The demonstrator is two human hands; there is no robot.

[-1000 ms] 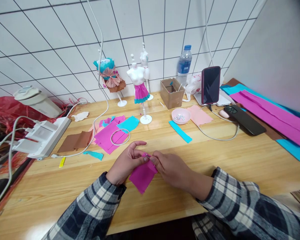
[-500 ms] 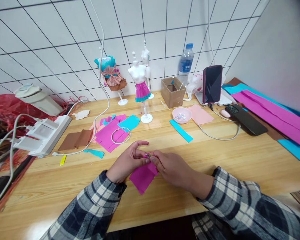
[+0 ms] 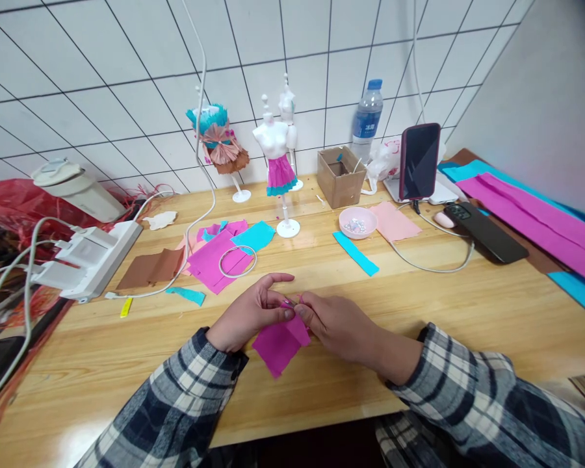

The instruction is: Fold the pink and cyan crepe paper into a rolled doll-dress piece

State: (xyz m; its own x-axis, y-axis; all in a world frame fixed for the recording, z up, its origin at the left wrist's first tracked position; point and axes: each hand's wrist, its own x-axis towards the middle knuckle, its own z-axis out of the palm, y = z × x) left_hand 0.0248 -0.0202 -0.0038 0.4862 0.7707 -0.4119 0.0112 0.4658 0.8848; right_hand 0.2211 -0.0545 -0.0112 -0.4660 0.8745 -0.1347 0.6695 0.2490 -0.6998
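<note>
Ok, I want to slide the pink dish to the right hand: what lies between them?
In the head view, a blue strip lies flat on the table between dish and right hand; the rest of that stretch is bare wood.

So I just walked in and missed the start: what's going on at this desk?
A person in plaid sleeves is pinching a magenta crepe piece at its top edge, the left hand and right hand meeting fingertip to fingertip over the wooden table. Something small glints at the pinch, too small to identify. Farther back are coloured scraps, a small mannequin wearing a magenta skirt, and a pink dish.
</note>
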